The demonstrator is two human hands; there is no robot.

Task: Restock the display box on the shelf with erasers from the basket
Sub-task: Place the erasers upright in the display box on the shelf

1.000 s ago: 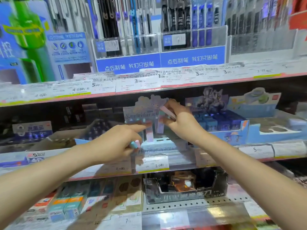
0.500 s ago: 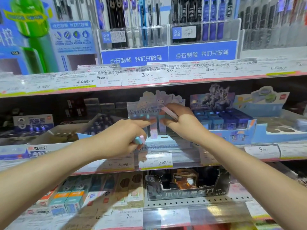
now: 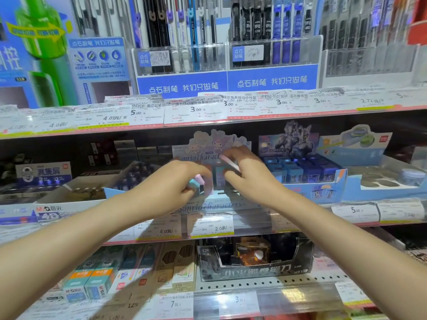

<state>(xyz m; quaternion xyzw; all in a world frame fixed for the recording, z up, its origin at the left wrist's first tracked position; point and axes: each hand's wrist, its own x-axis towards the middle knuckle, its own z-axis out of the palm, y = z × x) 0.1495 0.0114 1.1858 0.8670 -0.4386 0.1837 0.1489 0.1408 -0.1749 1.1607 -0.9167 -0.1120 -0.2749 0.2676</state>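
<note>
Both my hands are at the display box [image 3: 221, 202] on the middle shelf [image 3: 300, 224], the pastel one with the cartoon header card. My right hand [image 3: 248, 174] pinches a slim pink eraser [image 3: 228, 161] between thumb and fingertips, tilted, its far end near the header card, just above the box's slots. My left hand [image 3: 171, 181] is curled round spare erasers [image 3: 196, 182]; a teal end and a pink end show past the fingers, exact count not readable. One more stick eraser [image 3: 219, 179] already stands upright in the box between my hands. The basket is not in view. Handling judgement: these sticks look light and slightly soft, probably in smooth wrapping, so a gentle pinch should do; squeezing hard could bend one. Best hold is near the upper end, leaving the lower end free to enter a slot. The slots appear narrow, so the eraser would need to be turned upright before lowering. Risk: the cardboard box seems light too, and a push could slide it back; the left knuckles near its front edge might steady it. The blue sharpener box [image 3: 307, 179] sits just beside it on the right, untouched.
</note>
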